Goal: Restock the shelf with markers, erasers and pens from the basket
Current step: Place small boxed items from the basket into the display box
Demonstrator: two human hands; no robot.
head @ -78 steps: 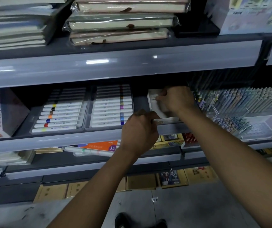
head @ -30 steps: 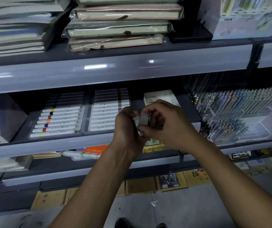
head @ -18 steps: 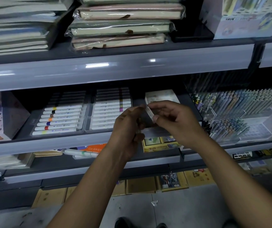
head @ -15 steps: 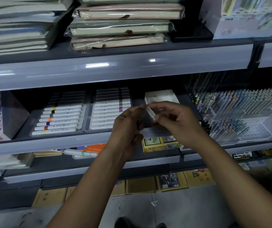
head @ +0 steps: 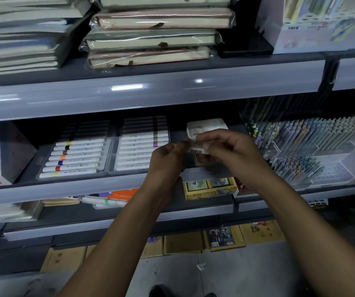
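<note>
Both hands have pulled back from the white box (head: 206, 125) at frame centre, now pinching one eraser (head: 196, 150) between them.
Left hand (head: 168, 159) and right hand (head: 230, 151) grip it by fingertips, not yet shelved; marker trays (head: 75, 155) look full; basket unseen.

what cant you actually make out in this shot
Head view only:
- Small white item: mostly covered by the left hand and right hand; type unclear.
- Its barcode label: too small to read.
- White box behind: contents hidden.
- Basket: out of frame.
</note>
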